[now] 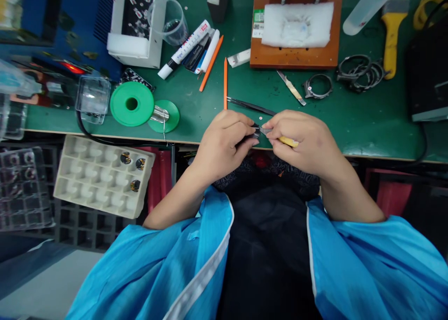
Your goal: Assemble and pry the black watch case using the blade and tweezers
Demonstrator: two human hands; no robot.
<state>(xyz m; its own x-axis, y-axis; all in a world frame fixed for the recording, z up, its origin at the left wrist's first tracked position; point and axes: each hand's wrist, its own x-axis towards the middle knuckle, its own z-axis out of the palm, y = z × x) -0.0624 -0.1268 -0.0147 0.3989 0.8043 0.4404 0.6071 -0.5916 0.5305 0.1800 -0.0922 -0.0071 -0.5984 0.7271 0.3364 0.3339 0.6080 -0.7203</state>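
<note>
My left hand (224,140) pinches a small dark part (257,132) just above the front edge of the green bench; my fingers cover most of it. My right hand (308,140) is closed on a small knife (289,141) with a yellow handle, and its short metal blade touches or nearly touches the dark part. Just beyond my hands lie black tweezers (250,106) and an orange stick (226,81). A second small knife (291,87) with a pale yellow handle rests farther back. Dark round watch cases (318,86) lie to its right.
At the left are a green solder spool (131,103), a cream compartment tray (101,175) with several small round parts, and a white box (138,25). Behind my hands stands a brown wooden fixture (294,58) with a white foam pad (297,25). A yellow-handled brush (391,44) lies right.
</note>
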